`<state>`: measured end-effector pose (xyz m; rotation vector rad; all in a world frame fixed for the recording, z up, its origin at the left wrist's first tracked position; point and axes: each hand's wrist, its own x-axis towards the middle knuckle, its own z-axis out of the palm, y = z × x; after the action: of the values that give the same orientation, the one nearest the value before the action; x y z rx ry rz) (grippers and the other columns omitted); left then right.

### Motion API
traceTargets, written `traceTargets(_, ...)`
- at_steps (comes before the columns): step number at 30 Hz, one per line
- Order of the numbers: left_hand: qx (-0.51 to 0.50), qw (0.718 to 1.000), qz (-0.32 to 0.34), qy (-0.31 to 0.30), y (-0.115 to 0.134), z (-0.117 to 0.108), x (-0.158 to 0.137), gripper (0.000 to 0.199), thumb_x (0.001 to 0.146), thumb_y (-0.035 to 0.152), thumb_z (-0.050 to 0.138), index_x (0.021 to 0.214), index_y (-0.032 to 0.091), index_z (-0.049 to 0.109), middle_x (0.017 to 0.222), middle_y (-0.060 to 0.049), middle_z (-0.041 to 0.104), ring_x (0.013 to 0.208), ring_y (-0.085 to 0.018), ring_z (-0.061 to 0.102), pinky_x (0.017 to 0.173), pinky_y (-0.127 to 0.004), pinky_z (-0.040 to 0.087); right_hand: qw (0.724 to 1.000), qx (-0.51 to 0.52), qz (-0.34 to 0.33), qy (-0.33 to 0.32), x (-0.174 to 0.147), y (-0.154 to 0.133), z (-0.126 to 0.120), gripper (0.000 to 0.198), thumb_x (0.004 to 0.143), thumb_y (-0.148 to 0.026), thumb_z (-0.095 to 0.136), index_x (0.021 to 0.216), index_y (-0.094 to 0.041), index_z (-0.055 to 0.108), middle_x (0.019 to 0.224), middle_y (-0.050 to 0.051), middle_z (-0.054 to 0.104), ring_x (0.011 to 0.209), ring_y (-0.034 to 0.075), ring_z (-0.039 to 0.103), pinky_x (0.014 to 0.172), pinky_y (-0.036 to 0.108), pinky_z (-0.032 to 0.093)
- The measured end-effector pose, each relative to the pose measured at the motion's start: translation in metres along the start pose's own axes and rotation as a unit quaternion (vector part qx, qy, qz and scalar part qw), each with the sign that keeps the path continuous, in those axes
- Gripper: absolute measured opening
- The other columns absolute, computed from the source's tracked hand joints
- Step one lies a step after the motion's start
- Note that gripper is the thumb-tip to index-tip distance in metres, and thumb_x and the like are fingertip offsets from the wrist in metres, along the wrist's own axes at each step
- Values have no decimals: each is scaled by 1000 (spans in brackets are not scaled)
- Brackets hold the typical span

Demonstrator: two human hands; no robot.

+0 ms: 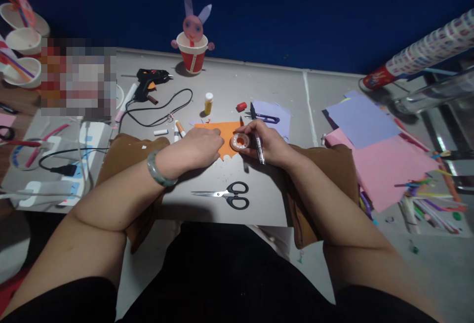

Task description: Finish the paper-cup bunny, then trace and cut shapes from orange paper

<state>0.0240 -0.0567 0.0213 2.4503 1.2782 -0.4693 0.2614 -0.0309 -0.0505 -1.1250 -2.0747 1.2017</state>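
Observation:
An orange sheet of paper [211, 133] with a ragged near edge lies flat on the table in front of me. My left hand [198, 149], wearing a green bangle, rests on its left part with bent fingers pressed down on it. Held between the fingers of my right hand [272, 145] is a black marker [259, 150], slanting with its upper end away from me. The same hand's fingertips grip a pale ring, like a small tape roll [240, 141], over the paper; orange shows through its hole. Black-handled scissors [227, 194] lie nearer to me.
Beyond the paper are a glue bottle [208, 103], a red cap [241, 107], purple thread snips [268, 117] and a cabled glue gun [148, 83]. A decorated cup [193, 54] stands behind. Power strips [87, 150] lie left, pink paper [388, 165] right.

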Motion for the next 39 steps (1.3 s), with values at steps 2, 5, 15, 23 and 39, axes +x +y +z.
traceTargets(2, 0, 1000, 0, 0, 0, -1, 0, 28, 99, 19, 49, 106, 12, 75, 112, -14, 72, 90, -26, 68, 75, -38, 46, 1000, -4, -4, -1, 0, 1, 0, 44, 77, -41, 83, 103, -29, 50, 130, 11, 75, 105, 29, 76, 88, 48, 60)
traceTargets(5, 10, 1000, 6, 1, 0, -1, -1, 29, 99, 19, 47, 106, 12, 75, 112, -14, 72, 90, -26, 68, 73, -37, 45, 1000, -15, 0, 1, 0, 3, 1, 46, 77, -42, 84, 106, -28, 51, 129, 10, 76, 103, 28, 76, 86, 46, 60)
traceTargets(15, 13, 1000, 6, 2, 2, -3, -3, 29, 100, 19, 48, 105, 12, 76, 112, -15, 72, 91, -26, 69, 73, -37, 45, 1000, -24, -11, 8, 1, 5, 3, 46, 77, -43, 86, 108, -27, 55, 125, 9, 77, 100, 28, 76, 84, 45, 60)
traceTargets(23, 5, 999, 10, 39, 0, 0, -1, 28, 102, 21, 47, 104, 13, 73, 110, -15, 71, 89, -26, 68, 71, -37, 44, 998, -41, -43, 6, -1, 6, -1, 51, 75, -40, 88, 113, -27, 56, 125, 10, 76, 103, 28, 76, 85, 44, 62)
traceTargets(39, -68, 974, 186, 113, -9, 13, 2, 45, 106, 17, 38, 145, 27, 59, 151, -9, 62, 101, -20, 69, 76, -31, 47, 920, 92, -183, 335, -11, -41, -15, 44, 105, -61, 47, 134, -31, 61, 90, 3, 75, 69, 21, 70, 68, 42, 60)
